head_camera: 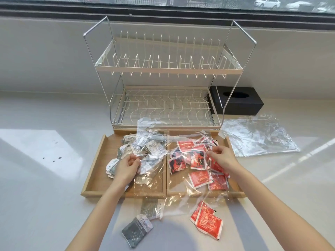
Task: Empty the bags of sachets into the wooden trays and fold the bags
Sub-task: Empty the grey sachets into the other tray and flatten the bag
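Two wooden trays sit side by side in front of me. The left tray (94, 171) holds several grey-and-white sachets (154, 147); the right tray (233, 192) holds several red sachets (199, 178). A clear plastic bag (163, 180) is spread over both trays and reaches down to the table. My left hand (126, 167) pinches its left edge over the grey sachets. My right hand (220, 156) pinches its right edge over the red ones. Loose on the table near me lie grey sachets (136, 230) and red sachets (206, 220).
A second clear bag (257, 138) lies flat on the table right of the trays. A two-tier wire dish rack (168, 69) stands just behind the trays. A black tissue box (237, 102) sits behind it to the right. The white table runs out on both sides.
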Demonstrator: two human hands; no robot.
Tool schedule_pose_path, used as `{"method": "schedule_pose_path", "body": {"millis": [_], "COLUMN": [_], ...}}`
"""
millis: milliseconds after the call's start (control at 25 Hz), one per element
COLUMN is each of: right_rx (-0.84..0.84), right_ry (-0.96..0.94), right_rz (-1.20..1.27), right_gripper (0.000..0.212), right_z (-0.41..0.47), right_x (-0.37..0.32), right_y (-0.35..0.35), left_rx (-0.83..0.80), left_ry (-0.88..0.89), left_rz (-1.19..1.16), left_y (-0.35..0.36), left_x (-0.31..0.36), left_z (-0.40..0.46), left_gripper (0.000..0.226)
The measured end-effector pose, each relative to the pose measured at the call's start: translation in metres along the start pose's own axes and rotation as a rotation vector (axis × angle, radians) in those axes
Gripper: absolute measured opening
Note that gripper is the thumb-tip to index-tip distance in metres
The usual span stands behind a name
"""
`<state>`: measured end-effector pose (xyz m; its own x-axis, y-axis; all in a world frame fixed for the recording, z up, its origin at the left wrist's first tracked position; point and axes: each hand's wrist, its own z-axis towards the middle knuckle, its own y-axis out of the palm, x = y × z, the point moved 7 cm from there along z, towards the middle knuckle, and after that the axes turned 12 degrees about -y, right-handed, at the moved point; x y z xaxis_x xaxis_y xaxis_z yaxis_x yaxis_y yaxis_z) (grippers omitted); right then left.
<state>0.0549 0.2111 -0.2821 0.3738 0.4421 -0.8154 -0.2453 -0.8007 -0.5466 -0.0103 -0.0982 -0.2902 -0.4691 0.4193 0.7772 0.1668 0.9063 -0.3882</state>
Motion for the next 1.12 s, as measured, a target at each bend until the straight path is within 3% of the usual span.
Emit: {"method": "schedule_pose_path", "body": {"millis": [160,480,560,720,880,1000,1120], "right_rx": [0.009,0.057,0.077,0.035,0.073,0.133,0.278], "right_ry": [-0.026,-0.009,-0.053,-0.314,-0.435,-0.528,-0.585], "right_rz": [0.12,0.716,0.769,0.432,0.112,-0.104,-0.151], "right_gripper": [0.022,0.017,0.014,0.02,0.028,0.018,0.004], "right_z": [-0.004,-0.018,-0.022,-0.036,-0.044,-0.053,-0.062], "right_x": [-0.007,-0.027,-0.035,-0.057,-0.074,-0.086,-0.091], "right_y": [-0.01,-0.028,-0.033,-0.052,-0.075,-0.09,-0.115], "left_rx": [-0.029,0.013,0.019,0.006,0.004,0.118,0.218], "left_ry": [0.001,0.123,0.141,0.36,0.49,0.539,0.605], "left_rz": [-0.091,-0.193,-0.239,-0.215,0.027,0.181,0.187], "left_y": [-0.011,-0.031,-0.035,-0.044,-0.047,-0.046,-0.042], "left_x": [0.006,0.035,0.037,0.055,0.074,0.086,0.102], "left_z": [-0.002,-0.019,-0.022,-0.044,-0.062,-0.075,-0.095], "left_gripper": [0.017,0.013,0.017,0.027,0.032,0.034,0.024]}}
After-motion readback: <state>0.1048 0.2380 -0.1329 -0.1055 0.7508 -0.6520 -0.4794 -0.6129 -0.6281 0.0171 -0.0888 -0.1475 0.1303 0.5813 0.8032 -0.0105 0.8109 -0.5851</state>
